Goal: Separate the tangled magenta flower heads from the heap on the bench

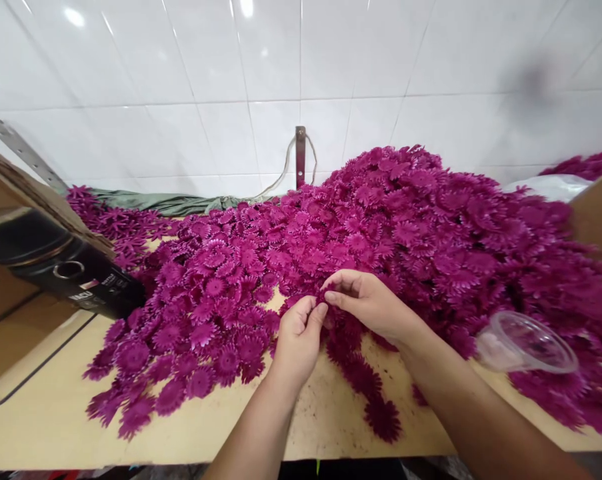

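A big heap of magenta fabric flower heads (411,227) covers the wooden table (55,427) from the centre to the right. My left hand (298,337) and my right hand (368,303) meet at the heap's near edge. Both pinch one magenta flower piece (325,297) between thumb and fingers; most of it is hidden by the fingers. More flowers lie flat to the left (191,347), and a short row of them (375,407) runs toward the table's front edge below my hands.
A clear plastic cup (528,343) lies on its side on the flowers at right. A black bottle (65,270) rests in a cardboard box (11,193) at left. Green cloth (165,202) and a metal bracket (300,155) sit against the white tiled wall.
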Motion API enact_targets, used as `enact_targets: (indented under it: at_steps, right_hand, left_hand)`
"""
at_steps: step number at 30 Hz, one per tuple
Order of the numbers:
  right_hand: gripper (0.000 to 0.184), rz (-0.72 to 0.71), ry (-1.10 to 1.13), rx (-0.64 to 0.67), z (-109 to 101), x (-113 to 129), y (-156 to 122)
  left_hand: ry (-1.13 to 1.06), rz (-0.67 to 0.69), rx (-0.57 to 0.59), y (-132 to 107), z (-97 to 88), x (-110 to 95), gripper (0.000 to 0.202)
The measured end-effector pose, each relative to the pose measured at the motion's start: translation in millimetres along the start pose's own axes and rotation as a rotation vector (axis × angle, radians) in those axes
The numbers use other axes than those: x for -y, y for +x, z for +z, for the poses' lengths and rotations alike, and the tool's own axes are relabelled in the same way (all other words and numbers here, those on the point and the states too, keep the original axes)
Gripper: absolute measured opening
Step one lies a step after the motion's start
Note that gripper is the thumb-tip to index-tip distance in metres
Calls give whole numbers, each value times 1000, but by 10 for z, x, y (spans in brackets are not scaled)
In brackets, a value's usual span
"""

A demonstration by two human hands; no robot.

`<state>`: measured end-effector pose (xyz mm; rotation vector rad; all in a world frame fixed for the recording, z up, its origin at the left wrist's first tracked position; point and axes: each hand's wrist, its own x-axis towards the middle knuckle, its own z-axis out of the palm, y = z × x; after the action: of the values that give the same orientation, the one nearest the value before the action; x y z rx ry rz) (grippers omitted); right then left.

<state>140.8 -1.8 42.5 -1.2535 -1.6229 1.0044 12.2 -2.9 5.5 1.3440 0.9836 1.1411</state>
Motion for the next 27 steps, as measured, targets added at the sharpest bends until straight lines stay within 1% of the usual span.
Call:
enact_targets:
  at_steps: [2, 4, 7, 9, 11, 13, 14, 15, 17, 19, 20, 21, 22, 24, 27]
  right_hand:
    - [11, 1, 23, -60, -8, -27, 27]
    - [13, -14, -52, -155, 6, -46, 70]
    - [18, -77, -194, -277, 57, -53, 126]
    - [17, -99, -229, -327, 72, -36, 129]
    - [13, -78, -209, -368, 55, 1, 88]
    - [17, -40, -165, -370, 26, 55, 6]
    - [22, -23, -158, -348, 18, 84, -42]
    - [25, -12, -175, -317, 19, 111, -90]
    - [29, -19, -281, -263, 46, 146, -165]
    - [25, -49, -387, -246, 88, 150, -193]
    - [19, -68, -406, -242, 103, 141, -190]
    - [12, -87, -403, -243, 108, 127, -176]
    - [9, -100, -384, -249, 101, 111, -157]
    - [17, -93, -325, -281, 55, 77, -113]
    - [28, -11, -205, -333, -44, 33, -59]
  left_hand:
    - [8, 21, -2, -7, 9, -15, 29]
    - [23, 54, -19, -9, 10, -36, 30]
    - [31, 103, -62, -7, -6, -49, 34]
    - [20, 112, -92, -6, -20, -41, 34]
    - [3, 100, -120, -7, -28, -24, 32]
    - [3, 88, -139, -7, -28, -5, 33]
    - [16, 90, -139, -6, -26, 4, 33]
    - [34, 100, -134, -5, -23, 13, 34]
    - [61, 129, -112, -3, -20, 29, 34]
    - [69, 143, -94, -3, -21, 40, 33]
    - [71, 142, -91, -4, -23, 42, 32]
    - [73, 134, -89, -7, -25, 42, 32]
    - [74, 122, -85, -11, -27, 40, 32]
    - [67, 99, -76, -22, -28, 32, 32]
    - [58, 81, -69, -37, -18, 25, 32]
